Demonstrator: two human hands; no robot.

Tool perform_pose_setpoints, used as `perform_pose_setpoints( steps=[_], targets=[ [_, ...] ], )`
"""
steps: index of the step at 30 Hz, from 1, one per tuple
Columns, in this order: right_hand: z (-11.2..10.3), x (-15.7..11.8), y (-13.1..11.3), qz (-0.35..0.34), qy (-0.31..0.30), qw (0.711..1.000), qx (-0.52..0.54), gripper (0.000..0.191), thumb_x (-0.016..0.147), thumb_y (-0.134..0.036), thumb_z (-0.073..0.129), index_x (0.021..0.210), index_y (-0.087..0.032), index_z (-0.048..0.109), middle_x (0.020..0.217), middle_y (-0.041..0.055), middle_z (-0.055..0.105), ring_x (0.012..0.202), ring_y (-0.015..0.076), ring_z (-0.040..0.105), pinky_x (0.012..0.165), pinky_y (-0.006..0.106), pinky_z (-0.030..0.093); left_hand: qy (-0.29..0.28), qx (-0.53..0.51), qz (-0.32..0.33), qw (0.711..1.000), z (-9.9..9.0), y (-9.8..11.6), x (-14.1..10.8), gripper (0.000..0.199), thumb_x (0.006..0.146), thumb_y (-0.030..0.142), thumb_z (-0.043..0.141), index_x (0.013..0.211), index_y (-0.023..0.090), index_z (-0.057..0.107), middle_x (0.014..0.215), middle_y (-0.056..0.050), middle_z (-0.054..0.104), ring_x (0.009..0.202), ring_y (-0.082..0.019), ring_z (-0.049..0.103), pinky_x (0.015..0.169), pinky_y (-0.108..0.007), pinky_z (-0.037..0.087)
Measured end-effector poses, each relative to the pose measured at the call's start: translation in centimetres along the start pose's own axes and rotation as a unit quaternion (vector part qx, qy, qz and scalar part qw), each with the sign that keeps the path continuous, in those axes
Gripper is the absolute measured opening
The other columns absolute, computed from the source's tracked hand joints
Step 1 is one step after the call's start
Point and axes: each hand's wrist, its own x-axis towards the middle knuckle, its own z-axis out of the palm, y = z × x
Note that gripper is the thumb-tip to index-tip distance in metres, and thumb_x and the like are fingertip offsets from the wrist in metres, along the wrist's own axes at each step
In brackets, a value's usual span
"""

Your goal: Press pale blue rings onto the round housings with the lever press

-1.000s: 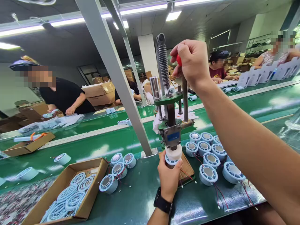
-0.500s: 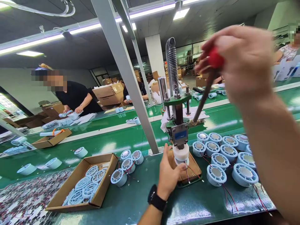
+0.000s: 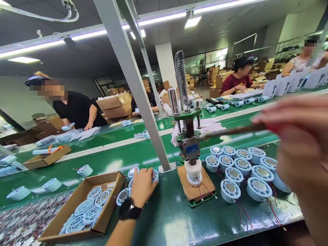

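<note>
My left hand [image 3: 142, 188], with a black watch on its wrist, is among the light blue round housings left of the press. Its fingers and thumb close around one housing [image 3: 155, 175], mostly hidden by the hand. Blurred at the right edge, my right hand [image 3: 299, 136] grips the press lever [image 3: 235, 130], now nearly level; a bit of red shows at its end. Under the press ram [image 3: 191, 148], a white cylindrical block [image 3: 193, 168] sits over a part with thin wires on the brown wooden base [image 3: 186, 181].
Several housings with silver round centres [image 3: 233, 174] stand right of the press. A cardboard box [image 3: 112, 208] of light blue rings sits at left, beside a pile of small parts [image 3: 23, 218]. A grey post [image 3: 133, 82] rises behind the bench. Co-workers sit across the green conveyor [image 3: 110, 164].
My left hand has left the press base and moved left to the housings, shifting one slightly right. My right hand has brought the lever down and outward to the right. The view has turned slightly.
</note>
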Motion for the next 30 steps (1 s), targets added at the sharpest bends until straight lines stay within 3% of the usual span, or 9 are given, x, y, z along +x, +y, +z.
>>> perform_pose_setpoints(
  steps=[4, 7, 9, 11, 15, 18, 22, 26, 30],
  targets=[
    [7.4, 11.6, 2.4, -0.087, -0.046, 0.995, 0.036, 0.023, 0.098, -0.021, 0.046, 0.104, -0.019, 0.067, 0.093, 0.006, 0.065, 0.09, 0.0179, 0.063, 0.09, 0.04, 0.052, -0.056, -0.019, 0.01, 0.998, 0.3, 4.2, -3.8, 0.032, 0.077, 0.028, 0.057, 0.105, 0.014, 0.064, 0.099, -0.012, 0.068, 0.096, -0.03, 0.064, 0.089, -0.043, 0.048],
    [10.3, 14.2, 4.8, -0.088, -0.125, 0.988, 0.008, 0.029, 0.093, -0.014, 0.048, 0.119, -0.011, 0.061, 0.118, 0.0114, 0.061, 0.111, 0.0214, 0.058, 0.1, 0.041, 0.047, -0.112, -0.064, -0.046, 0.991, 1.0, 5.9, -6.9, 0.057, 0.08, 0.036, 0.055, 0.132, 0.012, 0.052, 0.119, -0.017, 0.063, 0.108, -0.034, 0.061, 0.092, -0.044, 0.047],
    [10.0, 11.6, 5.2, -0.074, -0.155, 0.985, 0.017, 0.046, 0.091, -0.014, 0.048, 0.136, -0.016, 0.048, 0.141, 0.0102, 0.046, 0.13, 0.0232, 0.046, 0.108, 0.043, 0.042, -0.135, -0.114, -0.079, 0.981, 1.3, 5.9, -8.1, 0.068, 0.085, 0.045, 0.05, 0.145, 0.015, 0.039, 0.129, -0.018, 0.059, 0.116, -0.036, 0.058, 0.094, -0.047, 0.046],
    [8.7, 5.9, 4.6, -0.025, -0.147, 0.988, 0.043, 0.055, 0.092, -0.018, 0.048, 0.146, -0.024, 0.036, 0.149, 0.0059, 0.038, 0.136, 0.023, 0.039, 0.111, 0.045, 0.04, -0.117, -0.17, -0.087, 0.975, 1.3, 5.1, -8.4, 0.069, 0.088, 0.051, 0.041, 0.149, 0.019, 0.033, 0.132, -0.017, 0.058, 0.12, -0.035, 0.056, 0.096, -0.047, 0.045],
    [7.3, -8.7, 3.2, 0.189, -0.081, 0.977, 0.05, 0.055, 0.093, -0.027, 0.049, 0.145, -0.035, 0.031, 0.141, 0.0041, 0.046, 0.131, 0.0235, 0.045, 0.109, 0.05, 0.04, -0.081, -0.318, -0.037, 0.944, 0.8, 2.7, -6.7, 0.05, 0.09, 0.05, 0.039, 0.123, 0.02, 0.062, 0.113, -0.011, 0.067, 0.107, -0.026, 0.061, 0.094, -0.038, 0.046],
    [8.8, -16.1, 3.6, 0.304, -0.149, 0.938, 0.079, 0.07, 0.088, -0.035, 0.056, 0.149, -0.031, 0.021, 0.144, 0.0077, 0.042, 0.131, 0.0264, 0.045, 0.11, 0.052, 0.039, -0.126, -0.368, 0.005, 0.921, 0.5, 1.8, -5.1, 0.033, 0.085, 0.041, 0.049, 0.101, 0.02, 0.07, 0.102, -0.008, 0.07, 0.097, -0.023, 0.063, 0.087, -0.034, 0.047],
    [11.4, -18.9, 4.7, 0.362, -0.203, 0.901, 0.124, 0.082, 0.081, -0.031, 0.062, 0.15, -0.026, 0.018, 0.146, 0.0091, 0.042, 0.131, 0.0259, 0.047, 0.113, 0.047, 0.038, -0.155, -0.365, 0.011, 0.918, 0.9, 2.1, -4.2, 0.02, 0.079, 0.03, 0.056, 0.088, 0.02, 0.07, 0.091, -0.004, 0.071, 0.088, -0.021, 0.062, 0.081, -0.032, 0.045],
    [12.6, -19.6, 5.1, 0.377, -0.133, 0.909, 0.12, 0.073, 0.08, -0.028, 0.062, 0.146, -0.023, 0.03, 0.137, 0.0095, 0.053, 0.125, 0.0259, 0.054, 0.106, 0.042, 0.046, -0.135, -0.359, 0.023, 0.923, 1.1, 2.7, -4.5, 0.012, 0.078, 0.025, 0.054, 0.074, 0.019, 0.063, 0.08, -0.003, 0.066, 0.08, -0.02, 0.058, 0.074, -0.03, 0.041],
    [13.1, -20.5, 5.0, 0.371, -0.079, 0.92, 0.098, 0.068, 0.082, -0.032, 0.061, 0.144, -0.026, 0.032, 0.137, 0.0089, 0.053, 0.126, 0.0271, 0.054, 0.105, 0.043, 0.048, -0.08, -0.361, 0.064, 0.927, 1.3, 3.0, -4.6, 0.021, 0.088, 0.031, 0.046, 0.072, 0.021, 0.054, 0.078, -0.002, 0.06, 0.077, -0.018, 0.054, 0.073, -0.029, 0.039]
  ],
)
